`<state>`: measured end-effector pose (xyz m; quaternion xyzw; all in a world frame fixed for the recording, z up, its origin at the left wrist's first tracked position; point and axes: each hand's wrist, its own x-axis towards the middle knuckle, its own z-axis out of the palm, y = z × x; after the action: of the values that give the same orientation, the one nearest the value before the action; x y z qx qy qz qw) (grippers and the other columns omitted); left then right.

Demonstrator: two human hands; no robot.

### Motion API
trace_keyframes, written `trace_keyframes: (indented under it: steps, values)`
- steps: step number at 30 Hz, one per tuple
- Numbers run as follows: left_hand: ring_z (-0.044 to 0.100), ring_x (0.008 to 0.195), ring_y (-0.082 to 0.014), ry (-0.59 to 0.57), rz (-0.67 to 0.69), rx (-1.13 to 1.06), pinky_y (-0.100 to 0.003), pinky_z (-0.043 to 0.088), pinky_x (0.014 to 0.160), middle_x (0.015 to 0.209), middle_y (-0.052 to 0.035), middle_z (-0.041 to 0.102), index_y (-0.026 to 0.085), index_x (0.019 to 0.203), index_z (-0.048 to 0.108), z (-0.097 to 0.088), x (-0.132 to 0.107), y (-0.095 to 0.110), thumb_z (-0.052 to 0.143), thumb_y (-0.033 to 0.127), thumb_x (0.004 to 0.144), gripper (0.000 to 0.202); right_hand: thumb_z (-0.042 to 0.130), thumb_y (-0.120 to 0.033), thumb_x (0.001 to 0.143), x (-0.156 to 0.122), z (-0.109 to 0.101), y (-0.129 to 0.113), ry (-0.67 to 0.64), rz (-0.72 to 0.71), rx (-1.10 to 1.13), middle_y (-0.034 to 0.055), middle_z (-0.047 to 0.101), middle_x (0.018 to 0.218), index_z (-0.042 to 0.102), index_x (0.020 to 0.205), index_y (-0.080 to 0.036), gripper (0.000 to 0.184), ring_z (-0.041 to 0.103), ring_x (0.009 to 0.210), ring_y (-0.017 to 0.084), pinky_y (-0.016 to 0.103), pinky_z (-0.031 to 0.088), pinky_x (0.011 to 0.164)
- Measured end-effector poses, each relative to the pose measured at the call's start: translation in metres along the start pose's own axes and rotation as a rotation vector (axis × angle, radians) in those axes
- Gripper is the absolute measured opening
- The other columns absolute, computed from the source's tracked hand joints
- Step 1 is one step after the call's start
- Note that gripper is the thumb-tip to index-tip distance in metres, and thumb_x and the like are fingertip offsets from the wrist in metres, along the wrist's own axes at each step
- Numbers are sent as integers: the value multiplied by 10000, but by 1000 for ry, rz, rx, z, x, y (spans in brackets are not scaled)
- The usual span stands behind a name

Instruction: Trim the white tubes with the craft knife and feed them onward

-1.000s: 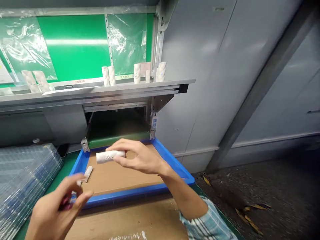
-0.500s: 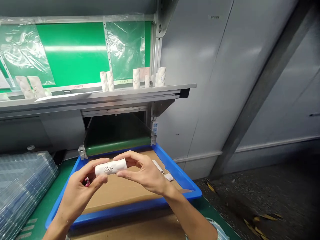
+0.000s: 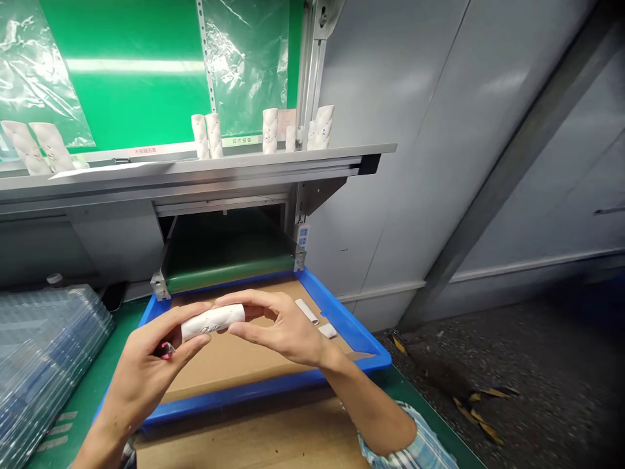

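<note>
White tube (image 3: 213, 320) lies level over the blue tray (image 3: 342, 316), pinched at both ends. Left hand (image 3: 146, 371) grips its 9 o'clock end, right hand (image 3: 280, 326) its 3 o'clock end.

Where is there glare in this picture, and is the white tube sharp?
Head view: a bright glare band crosses the green board, and the plastic film glints too. Head view again: the white tube is sharp, its print visible, while the floor at right looks soft.
</note>
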<state>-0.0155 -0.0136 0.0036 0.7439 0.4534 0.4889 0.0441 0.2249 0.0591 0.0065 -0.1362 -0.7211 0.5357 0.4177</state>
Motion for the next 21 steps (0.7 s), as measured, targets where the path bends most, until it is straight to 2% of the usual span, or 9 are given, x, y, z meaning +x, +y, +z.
trace_keyframes:
  steps: [2, 4, 7, 12, 15, 18, 21]
  values:
    - [591, 576, -87, 9, 54, 22, -163, 472, 545, 846, 45, 791, 353, 1292, 784, 0, -1, 0, 769, 434, 1009, 295, 779, -312, 1000, 0, -1, 2, -63, 12, 104, 57, 828, 1068, 766, 1342, -210, 357, 796, 985, 183, 277, 614, 851]
    - [654, 641, -96, 15, 99, 44, -169, 493, 566, 1004, 11, 830, 354, 1332, 763, 0, -2, -1, 749, 436, 1028, 315, 731, -305, 1024, 0, -2, 4, -103, -6, 172, 57, 816, 998, 745, 1374, -189, 369, 788, 932, 178, 276, 592, 809]
    - [713, 704, -103, 7, 122, 72, -167, 514, 580, 1172, -12, 841, 355, 1360, 741, 0, -4, 0, 736, 438, 1039, 332, 707, -257, 1021, -1, -2, 5, -92, -30, 167, 55, 797, 964, 751, 1372, -176, 363, 756, 903, 165, 270, 552, 795]
    - [739, 735, -101, -1, 155, 117, -155, 511, 578, 1163, 2, 842, 361, 1389, 722, -2, -5, 3, 717, 437, 1054, 344, 715, -276, 1000, 0, 0, 0, -102, -80, 180, 73, 777, 1045, 772, 1358, -176, 376, 706, 885, 165, 298, 552, 832]
    - [761, 846, -110, -9, 177, 121, -147, 538, 673, 1139, 8, 827, 345, 1388, 717, -2, -6, 4, 720, 395, 1058, 334, 740, -354, 994, 0, 0, -1, -120, -90, 201, 82, 778, 1069, 787, 1339, -174, 392, 696, 895, 179, 312, 560, 846]
    - [736, 827, -92, -26, 184, 94, -140, 546, 765, 1053, 22, 802, 322, 1368, 727, -2, -7, 4, 728, 342, 1056, 313, 744, -392, 999, 0, -1, 0, -126, -85, 207, 89, 782, 1073, 791, 1338, -172, 407, 702, 916, 192, 313, 564, 846]
    - [714, 815, -86, -30, 182, 75, -140, 536, 785, 1006, 25, 772, 320, 1383, 723, -2, -8, 3, 732, 307, 1053, 331, 745, -377, 1001, -1, -2, 1, -125, -97, 198, 92, 785, 1091, 791, 1344, -171, 402, 705, 914, 187, 311, 568, 854]
